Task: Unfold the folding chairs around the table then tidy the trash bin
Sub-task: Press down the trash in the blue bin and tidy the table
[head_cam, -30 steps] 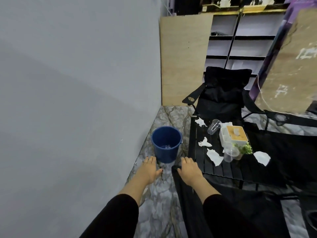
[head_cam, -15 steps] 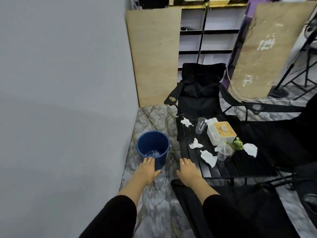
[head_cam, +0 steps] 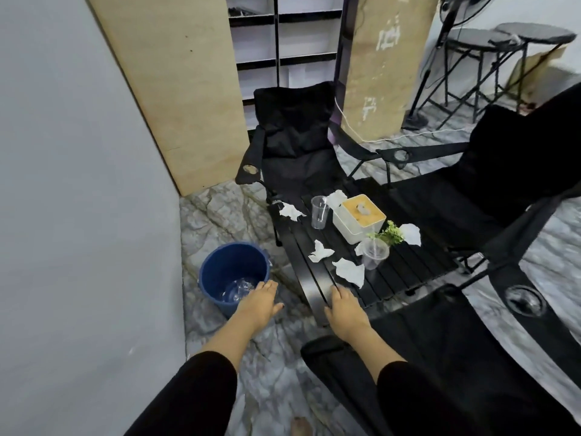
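Hands stretch forward, both flat, fingers straight, holding nothing: left hand at the near rim of the blue trash bin, right hand over the near corner of the black slatted table. Bin sits on the floor betw. wall & table, crumpled clear plastic inside. It looks light & stiff-walled, so the rim is prob. the best hold. Crumpled tissues & clear cups on the table look featherweight & crushable: pinch gently. Folding chairs stand open.

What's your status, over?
Left hand open at blue bin, right hand open at table edge. Chairs unfolded. Tissues, cups litter table.
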